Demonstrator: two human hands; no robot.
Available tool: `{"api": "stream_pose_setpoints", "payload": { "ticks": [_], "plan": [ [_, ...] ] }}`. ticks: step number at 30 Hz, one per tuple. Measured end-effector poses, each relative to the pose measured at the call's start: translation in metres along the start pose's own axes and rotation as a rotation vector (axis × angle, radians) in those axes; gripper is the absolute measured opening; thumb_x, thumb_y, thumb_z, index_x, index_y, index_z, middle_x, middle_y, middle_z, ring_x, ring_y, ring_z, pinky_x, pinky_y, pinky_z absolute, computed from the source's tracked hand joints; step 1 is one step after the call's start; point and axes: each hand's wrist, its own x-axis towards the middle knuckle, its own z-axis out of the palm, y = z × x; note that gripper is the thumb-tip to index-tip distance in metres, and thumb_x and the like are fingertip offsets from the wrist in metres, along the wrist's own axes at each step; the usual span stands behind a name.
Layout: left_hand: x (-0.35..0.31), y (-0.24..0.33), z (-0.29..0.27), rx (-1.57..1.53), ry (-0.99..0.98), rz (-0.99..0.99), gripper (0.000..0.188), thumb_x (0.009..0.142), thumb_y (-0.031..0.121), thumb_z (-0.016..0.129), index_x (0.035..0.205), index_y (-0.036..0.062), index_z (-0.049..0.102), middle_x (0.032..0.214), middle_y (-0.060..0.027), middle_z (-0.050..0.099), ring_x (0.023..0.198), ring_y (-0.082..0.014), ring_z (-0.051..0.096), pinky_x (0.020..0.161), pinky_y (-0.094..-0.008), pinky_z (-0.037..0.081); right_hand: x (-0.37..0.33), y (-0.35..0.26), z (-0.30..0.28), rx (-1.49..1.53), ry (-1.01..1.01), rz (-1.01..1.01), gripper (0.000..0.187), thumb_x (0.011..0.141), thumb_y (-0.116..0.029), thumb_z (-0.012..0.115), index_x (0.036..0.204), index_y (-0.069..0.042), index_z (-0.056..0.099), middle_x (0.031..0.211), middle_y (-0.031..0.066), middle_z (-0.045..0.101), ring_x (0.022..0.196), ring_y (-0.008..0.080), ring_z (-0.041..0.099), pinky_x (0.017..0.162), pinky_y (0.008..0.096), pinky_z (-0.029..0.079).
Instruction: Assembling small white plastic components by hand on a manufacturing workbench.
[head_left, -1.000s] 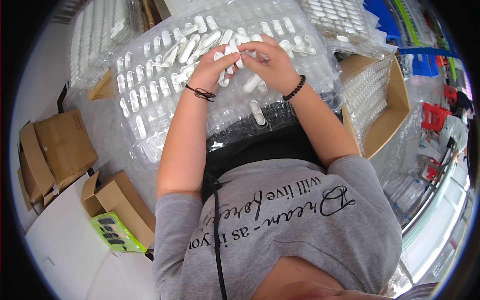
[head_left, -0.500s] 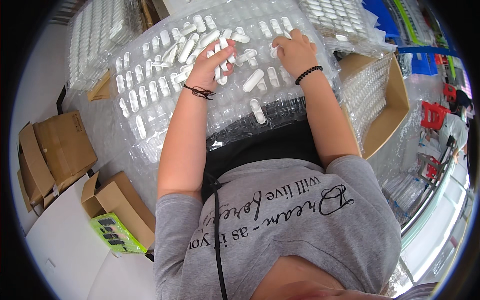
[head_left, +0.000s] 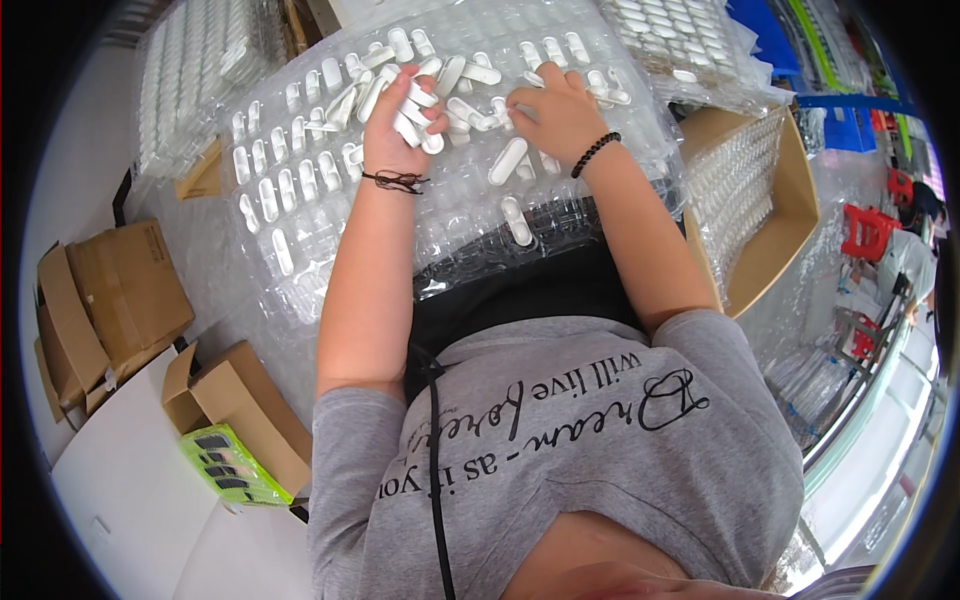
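My left hand (head_left: pixel 402 125) is closed around several white oblong plastic pieces (head_left: pixel 412 112), which stick out between thumb and fingers. To its right, my right hand (head_left: pixel 560 115) bends downward, thumb and forefinger at the end of a white oblong piece (head_left: pixel 499 110); its other fingers are partly hidden. Both hands are over a clear plastic blister tray (head_left: pixel 330 225) with rows of pockets. White pieces sit in several pockets at the left and along the far side. A loose heap of them (head_left: pixel 362 95) lies beyond my left hand, and a single piece (head_left: pixel 508 161) rests slantwise below my right hand.
Stacked filled trays (head_left: pixel 195 90) stand at the far left, with more filled trays (head_left: pixel 670 35) at the far right. A cardboard box (head_left: pixel 785 200) holding trays is on the right. Brown cartons (head_left: pixel 130 290) and a green-edged pack (head_left: pixel 235 465) lie at left.
My right hand has moved left, toward the loose pieces near the middle, uncovering white pieces at the tray's right. My left hand has shifted slightly left and turned, still holding its pieces.
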Motion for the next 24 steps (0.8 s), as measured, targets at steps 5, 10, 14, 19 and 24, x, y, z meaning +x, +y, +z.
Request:
{"api": "stream_pose_setpoints", "payload": {
  "ticks": [5, 10, 14, 19, 24],
  "plan": [
    [0.0, 0.008, -0.005, -0.111, -0.001, 0.106, 0.021, 0.091, 0.024, 0.059, 0.106, 0.0104, 0.054, 0.087, -0.0051, 0.054, 0.067, -0.0172, 0.045, 0.054, -0.0292, 0.037, 0.008, 0.011, 0.011, 0.072, 0.055, -0.047, 0.018, 0.081, -0.028, 0.065, 0.092, -0.015, 0.069, 0.11, 0.0107, 0.049, 0.102, 0.0343, 0.049, 0.086, 0.0458, 0.046],
    [-0.004, 0.012, -0.005, -0.176, 0.011, 0.175, 0.019, 0.09, 0.025, 0.058, 0.103, 0.0113, 0.055, 0.087, -0.0047, 0.054, 0.068, -0.0176, 0.045, 0.055, -0.03, 0.037, 0.017, 0.024, 0.017, 0.214, 0.145, 0.148, 0.013, 0.076, -0.015, 0.07, 0.085, -0.008, 0.065, 0.108, 0.0185, 0.049, 0.094, 0.0389, 0.053, 0.082, 0.045, 0.048],
    [-0.004, 0.011, -0.004, -0.17, 0.01, 0.173, 0.019, 0.09, 0.025, 0.059, 0.103, 0.0111, 0.055, 0.088, -0.0046, 0.054, 0.068, -0.0178, 0.045, 0.055, -0.0302, 0.037, 0.017, 0.027, 0.025, 0.145, 0.278, 0.101, 0.013, 0.074, -0.013, 0.07, 0.085, -0.008, 0.065, 0.104, 0.018, 0.05, 0.095, 0.0385, 0.053, 0.079, 0.0441, 0.049],
    [-0.006, 0.013, -0.005, -0.163, 0.026, 0.169, 0.019, 0.09, 0.024, 0.059, 0.103, 0.0111, 0.055, 0.088, -0.0049, 0.054, 0.069, -0.0179, 0.045, 0.055, -0.0303, 0.037, 0.014, 0.021, 0.003, 0.449, 0.312, 0.062, 0.009, 0.074, -0.007, 0.064, 0.083, -0.009, 0.067, 0.094, 0.0157, 0.053, 0.08, 0.032, 0.057, 0.07, 0.0401, 0.048],
    [-0.005, 0.011, -0.001, -0.137, 0.042, 0.168, 0.021, 0.09, 0.022, 0.059, 0.106, 0.0102, 0.054, 0.087, -0.006, 0.055, 0.067, -0.0187, 0.047, 0.053, -0.0306, 0.037, -0.008, -0.002, -0.023, 0.586, 0.053, -0.241, 0.013, 0.076, -0.006, 0.062, 0.086, -0.011, 0.069, 0.092, 0.0133, 0.052, 0.077, 0.0313, 0.057, 0.07, 0.0398, 0.048]
  ]
}}
